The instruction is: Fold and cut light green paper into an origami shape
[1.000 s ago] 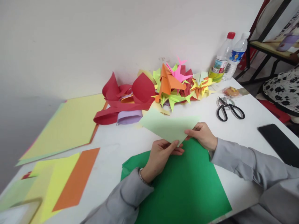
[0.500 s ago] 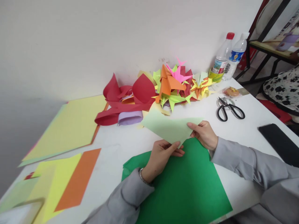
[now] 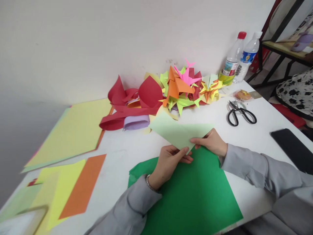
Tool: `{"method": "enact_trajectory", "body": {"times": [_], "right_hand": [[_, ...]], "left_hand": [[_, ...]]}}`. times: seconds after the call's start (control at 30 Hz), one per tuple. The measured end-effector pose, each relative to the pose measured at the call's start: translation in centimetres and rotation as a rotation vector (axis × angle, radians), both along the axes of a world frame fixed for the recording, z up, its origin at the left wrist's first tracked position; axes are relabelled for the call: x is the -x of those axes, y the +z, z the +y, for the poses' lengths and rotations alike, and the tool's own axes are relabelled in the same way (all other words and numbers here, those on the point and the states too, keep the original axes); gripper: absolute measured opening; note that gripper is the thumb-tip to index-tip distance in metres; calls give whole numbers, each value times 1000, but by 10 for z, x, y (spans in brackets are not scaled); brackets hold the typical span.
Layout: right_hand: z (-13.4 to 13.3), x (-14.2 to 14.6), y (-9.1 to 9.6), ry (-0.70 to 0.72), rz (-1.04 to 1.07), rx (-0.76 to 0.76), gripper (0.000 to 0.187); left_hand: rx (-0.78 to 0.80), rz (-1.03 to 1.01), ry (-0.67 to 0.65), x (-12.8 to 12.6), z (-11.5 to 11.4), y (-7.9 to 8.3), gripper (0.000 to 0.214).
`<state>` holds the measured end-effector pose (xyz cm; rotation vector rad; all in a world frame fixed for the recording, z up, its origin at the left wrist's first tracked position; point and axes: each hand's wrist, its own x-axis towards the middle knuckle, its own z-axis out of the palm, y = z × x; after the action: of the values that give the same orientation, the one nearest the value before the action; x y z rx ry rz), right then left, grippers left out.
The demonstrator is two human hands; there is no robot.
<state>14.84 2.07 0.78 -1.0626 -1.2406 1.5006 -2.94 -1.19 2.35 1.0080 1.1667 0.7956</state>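
Both hands hold a pale green folded paper triangle (image 3: 178, 133) just above the table. My left hand (image 3: 168, 161) pinches its near tip, thumb on top. My right hand (image 3: 210, 142) grips its right edge, thumb on the paper. Under the hands lies a large dark green sheet (image 3: 193, 195) reaching the near table edge. Both arms wear grey sleeves.
A heap of folded paper figures (image 3: 186, 86) and red and lilac paper curls (image 3: 132, 106) lies by the wall. Black scissors (image 3: 241, 114), two water bottles (image 3: 241, 57) and a black phone (image 3: 292, 148) are at the right. Yellow sheets (image 3: 73, 129) and orange paper (image 3: 83, 186) lie left.
My right hand has slid a little along the right edge of the pale green triangle toward its near tip. The left hand keeps its pinch.
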Motion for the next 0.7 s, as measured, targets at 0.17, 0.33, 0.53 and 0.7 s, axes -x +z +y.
{"method": "enact_trajectory", "body": {"times": [0.17,0.33,0.53,0.7], "right_hand": [[-1,1,3,-37,31,4,26],[0,1,7,-64,103,41,26],[-1,2,9,-65,126,55,27],[-2,3,10,-83,124,54,28]], "left_hand": [[-12,17,-41,1,1,-1,33],[-10,30,-68,2,1,0,33],[14,98,-105,0,1,6,35],[28,121,-126,-1,3,6,35]]}}
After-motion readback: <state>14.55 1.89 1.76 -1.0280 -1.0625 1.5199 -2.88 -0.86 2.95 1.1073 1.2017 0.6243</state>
